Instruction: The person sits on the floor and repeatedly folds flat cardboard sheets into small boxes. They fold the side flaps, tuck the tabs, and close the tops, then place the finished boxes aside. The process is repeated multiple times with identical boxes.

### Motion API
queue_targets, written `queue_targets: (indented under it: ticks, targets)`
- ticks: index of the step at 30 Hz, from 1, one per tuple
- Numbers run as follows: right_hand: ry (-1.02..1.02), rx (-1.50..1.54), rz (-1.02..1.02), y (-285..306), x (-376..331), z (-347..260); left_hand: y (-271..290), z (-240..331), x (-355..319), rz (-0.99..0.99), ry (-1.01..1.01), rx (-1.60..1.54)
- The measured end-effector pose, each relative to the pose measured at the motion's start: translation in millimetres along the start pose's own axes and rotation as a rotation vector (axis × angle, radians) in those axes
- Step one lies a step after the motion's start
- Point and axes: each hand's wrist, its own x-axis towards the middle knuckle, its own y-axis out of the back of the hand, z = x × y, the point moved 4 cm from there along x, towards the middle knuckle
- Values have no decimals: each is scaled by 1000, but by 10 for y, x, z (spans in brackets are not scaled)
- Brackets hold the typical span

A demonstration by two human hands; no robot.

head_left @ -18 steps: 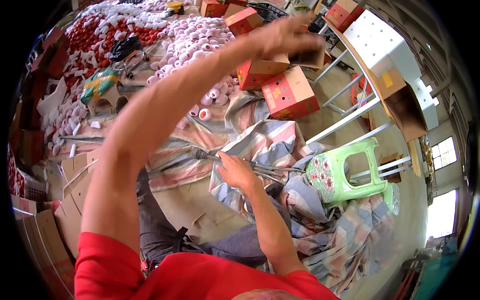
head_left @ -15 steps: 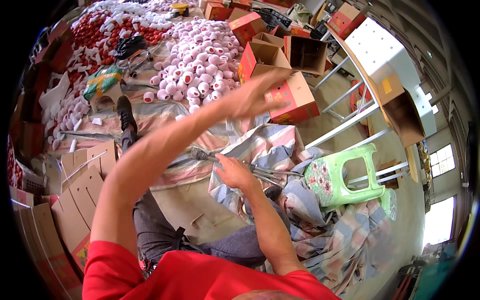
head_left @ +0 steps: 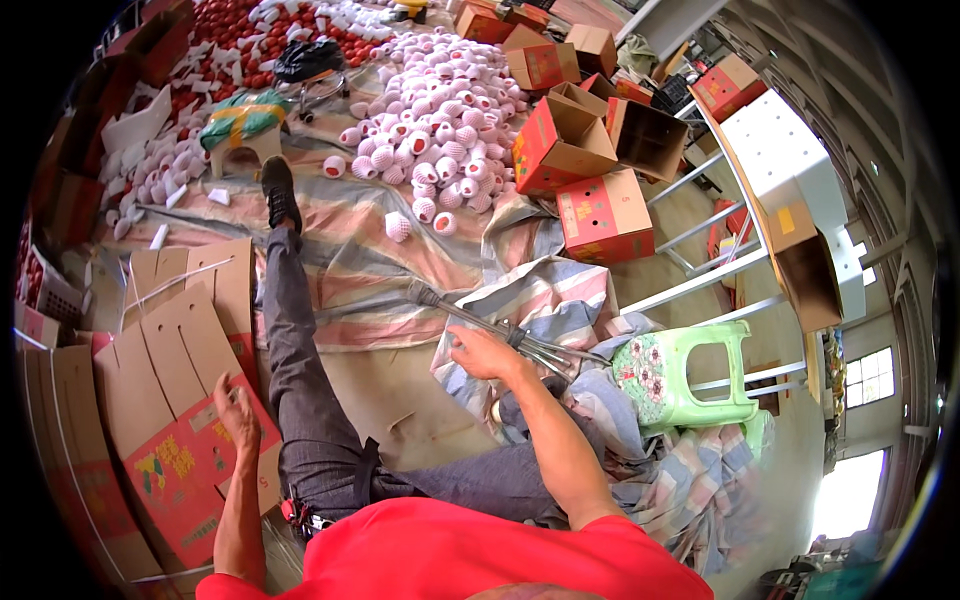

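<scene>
My left hand [head_left: 237,412] is at the left, over a stack of flattened brown and red cartons [head_left: 175,400]; its fingers are spread and hold nothing. I cannot tell whether it touches the cardboard. My right hand [head_left: 486,355] reaches over the striped cloth, its fingers loosely bent and apart. Right beside it lies a metal frame [head_left: 530,347] of thin rods with a dark round end, and the hand does not look closed on it. Farther right, a light green plastic stool [head_left: 690,375] with a flowered seat lies on its side.
Ahead is a heap of fruit in white foam nets [head_left: 440,120], with bare red fruit [head_left: 225,35] behind. Open cartons [head_left: 565,140] and a closed red carton [head_left: 605,215] stand right of it. A metal-legged table [head_left: 745,180] runs along the right. A green-covered stool [head_left: 242,125] stands far left.
My left hand has swung from the far middle, near the red carton, back to the flattened cartons at the left. My right hand stays near the metal frame. The view has shifted slightly.
</scene>
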Motion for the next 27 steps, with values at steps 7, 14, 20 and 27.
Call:
queue_targets:
  ticks: [7,14,20,27]
  targets:
    - [-123,18,-99,-74,169,-27,1131,-957,-1010,259,495,993]
    - [-72,-87,-96,-208,423,-57,1657,-1492,-1388,432,483,1139]
    - [-78,-83,-53,-94,551,338,2036,-1633,-1426,418,613,1148]
    - [-5,-143,-135,-475,516,79,2451,-1464,-2283,852,860,842]
